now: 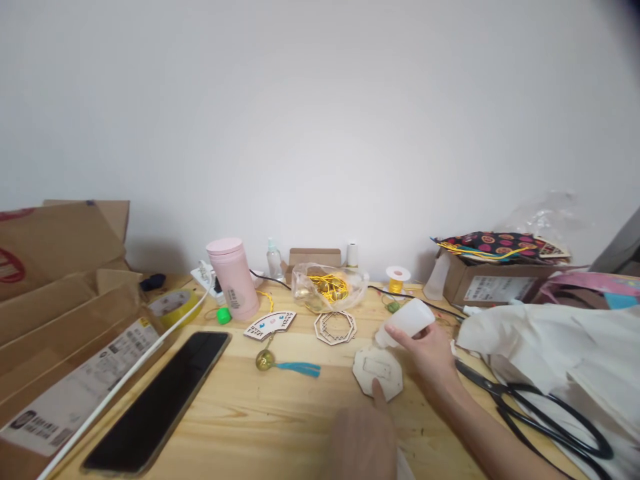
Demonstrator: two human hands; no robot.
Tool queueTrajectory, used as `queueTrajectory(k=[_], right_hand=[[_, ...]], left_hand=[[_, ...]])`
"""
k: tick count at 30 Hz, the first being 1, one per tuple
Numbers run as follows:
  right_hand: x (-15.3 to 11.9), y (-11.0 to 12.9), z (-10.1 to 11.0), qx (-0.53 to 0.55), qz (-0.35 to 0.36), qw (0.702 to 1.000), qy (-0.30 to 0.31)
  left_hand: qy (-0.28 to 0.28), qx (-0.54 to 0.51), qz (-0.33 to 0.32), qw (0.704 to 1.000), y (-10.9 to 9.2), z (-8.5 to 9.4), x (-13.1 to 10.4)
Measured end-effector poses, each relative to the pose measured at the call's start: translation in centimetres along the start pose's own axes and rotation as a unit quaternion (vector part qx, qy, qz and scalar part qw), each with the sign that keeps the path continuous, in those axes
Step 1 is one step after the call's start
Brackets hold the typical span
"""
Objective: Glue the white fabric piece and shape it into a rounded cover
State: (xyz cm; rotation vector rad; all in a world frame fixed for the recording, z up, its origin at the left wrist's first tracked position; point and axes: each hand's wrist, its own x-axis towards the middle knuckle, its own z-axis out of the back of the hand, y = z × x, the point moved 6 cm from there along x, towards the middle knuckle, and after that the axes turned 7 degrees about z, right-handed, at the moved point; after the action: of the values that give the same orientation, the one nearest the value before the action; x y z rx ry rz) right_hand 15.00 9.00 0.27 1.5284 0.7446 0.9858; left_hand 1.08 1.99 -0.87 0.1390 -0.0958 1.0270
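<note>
My right hand (425, 347) is wrapped round a white squeeze bottle (411, 319), which is tilted with its lower end over a pale octagonal plate (363, 375). A thin rectangular outline shows on the face of this plate; whether it is wet glue I cannot tell. At the plate's near edge, my left hand (363, 437) rests one outstretched index fingertip on it. The rest of that hand is blurred and holds nothing that I can see. Just behind the plate lies an octagonal openwork wooden frame (319, 330).
Left of the frame lie a fan-shaped wooden piece (273, 325), a gold bell (264, 361) with a blue tassel, and a phone (160, 400). A pink tumbler (234, 280) stands behind. Black scissors (500, 390) and white cloth (550, 340) are on the right. Cardboard boxes (60, 300) flank the left.
</note>
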Motion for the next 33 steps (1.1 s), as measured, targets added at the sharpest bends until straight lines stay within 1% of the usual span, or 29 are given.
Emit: queueTrajectory(k=[4, 6, 10, 14, 19, 22, 25, 28, 31, 33], right_hand=[[-0.5, -0.1, -1.1, 0.017, 0.0, 0.998, 0.057], [-0.3, -0.2, -1.0, 0.018, 0.004, 0.998, 0.054], [0.4, -0.2, -0.1, 0.005, 0.016, 1.0, 0.024], [-0.1, 0.2, -0.9, -0.027, 0.026, 0.998, 0.054], [-1.5, 1.0, -2.2, -0.063, 0.051, 0.992, 0.102], [-1.6, 1.5, -2.4, -0.078, 0.057, 0.987, 0.126], [-1.2, 1.7, -1.8, -0.087, 0.057, 0.989, 0.102], [-0.7, 1.2, -1.4, -0.077, 0.054, 0.992, 0.086], [-0.7, 0.8, -1.6, -0.072, 0.055, 0.989, 0.115], [-1.1, 1.1, -1.9, -0.077, 0.061, 0.984, 0.147]], left_hand=[[0.003, -0.007, 0.013, 1.0, -0.1, 0.4, -0.4], [0.002, -0.008, 0.02, 1.0, -0.2, 0.6, -0.4], [-0.004, -0.015, 0.039, 0.999, -0.2, 1.0, -0.4], [-0.011, -0.028, 0.066, 0.997, -0.2, 1.1, -0.5], [-0.007, -0.042, 0.098, 0.994, -0.4, 0.4, -0.4], [-0.003, -0.046, 0.116, 0.992, -0.4, -0.4, 0.1], [0.002, -0.049, 0.129, 0.99, -0.4, -0.9, 0.1], [0.008, -0.053, 0.14, 0.989, -0.3, -1.2, -0.3], [0.018, -0.053, 0.158, 0.986, -0.2, -1.6, -0.4], [0.027, -0.049, 0.173, 0.983, -0.1, -2.0, -0.2]])
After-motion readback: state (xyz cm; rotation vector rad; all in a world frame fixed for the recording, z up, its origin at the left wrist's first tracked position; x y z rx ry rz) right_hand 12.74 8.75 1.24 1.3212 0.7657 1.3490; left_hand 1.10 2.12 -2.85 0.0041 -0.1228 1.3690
